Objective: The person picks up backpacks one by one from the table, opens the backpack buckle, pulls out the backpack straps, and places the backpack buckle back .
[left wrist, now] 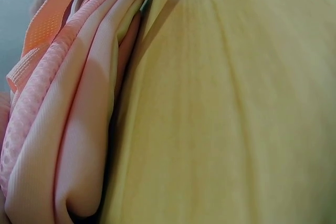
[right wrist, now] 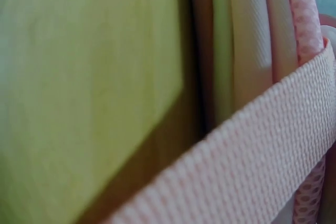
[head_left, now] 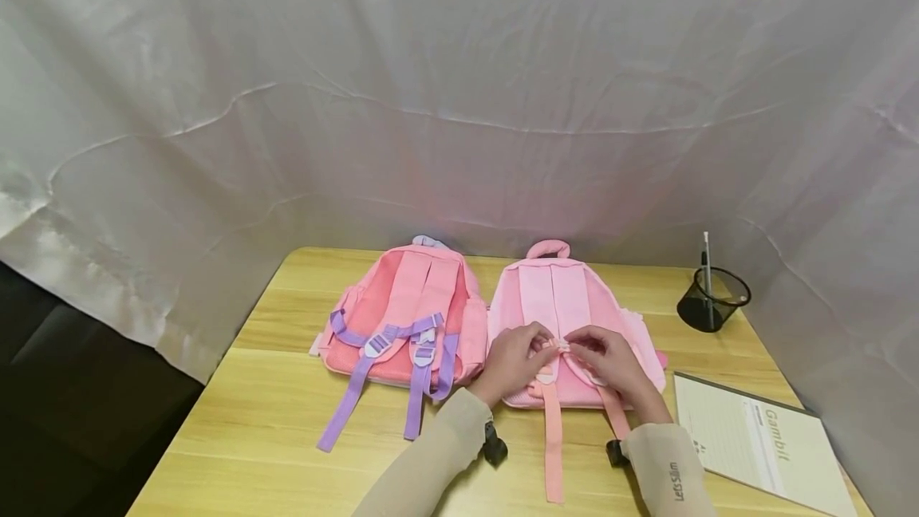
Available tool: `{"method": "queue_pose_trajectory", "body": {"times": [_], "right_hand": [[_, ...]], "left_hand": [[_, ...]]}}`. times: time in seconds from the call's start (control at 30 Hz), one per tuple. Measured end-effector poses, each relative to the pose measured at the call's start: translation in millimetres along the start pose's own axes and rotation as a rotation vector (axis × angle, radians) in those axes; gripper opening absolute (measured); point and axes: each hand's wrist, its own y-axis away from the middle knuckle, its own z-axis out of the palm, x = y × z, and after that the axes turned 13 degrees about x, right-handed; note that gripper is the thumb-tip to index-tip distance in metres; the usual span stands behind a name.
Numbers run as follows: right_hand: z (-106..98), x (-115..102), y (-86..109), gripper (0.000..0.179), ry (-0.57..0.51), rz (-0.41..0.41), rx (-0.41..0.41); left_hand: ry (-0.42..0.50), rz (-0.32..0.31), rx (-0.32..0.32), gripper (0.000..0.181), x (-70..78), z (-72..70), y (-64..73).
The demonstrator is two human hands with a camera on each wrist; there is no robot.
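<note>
A light pink backpack [head_left: 606, 301] lies on the table with its shoulder straps facing up. Both hands meet over the middle of it, at a small pale buckle [head_left: 563, 346]. My left hand [head_left: 511, 359] pinches the buckle's left side between thumb and fingers, while my right hand [head_left: 609, 357] pinches its right side. Fingers partly cover the buckle, so whether its halves are joined is hidden. Peach webbing [head_left: 552, 445] hangs from the bag toward the front. In the left wrist view, the bag's side [left wrist: 89, 129] appears; webbing [right wrist: 252, 156] crosses the right wrist view.
A coral pink backpack [head_left: 412, 282] with purple webbing lies just left. At the back right stands a black mesh pen holder [head_left: 707, 309] with a pen [head_left: 707, 262] in it. A notebook [head_left: 761, 441] lies right of the right arm. Grey curtains [head_left: 459, 102] enclose the wooden table [head_left: 258, 421].
</note>
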Motion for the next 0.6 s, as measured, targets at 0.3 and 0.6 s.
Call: {"method": "queue_pose_trajectory", "body": {"times": [0.3, 0.6], "right_hand": [[-1.1, -0.2, -2.6, 0.021, -0.009, 0.018, 0.008], [1.7, 5.7, -1.7, 0.017, -0.029, 0.047, 0.004]], "left_hand": [[-0.003, 0.019, 0.009, 0.019, -3.7, 1.8, -2.2], [0.002, 0.011, 0.000, 0.019, -4.9, 4.3, -0.5]]}}
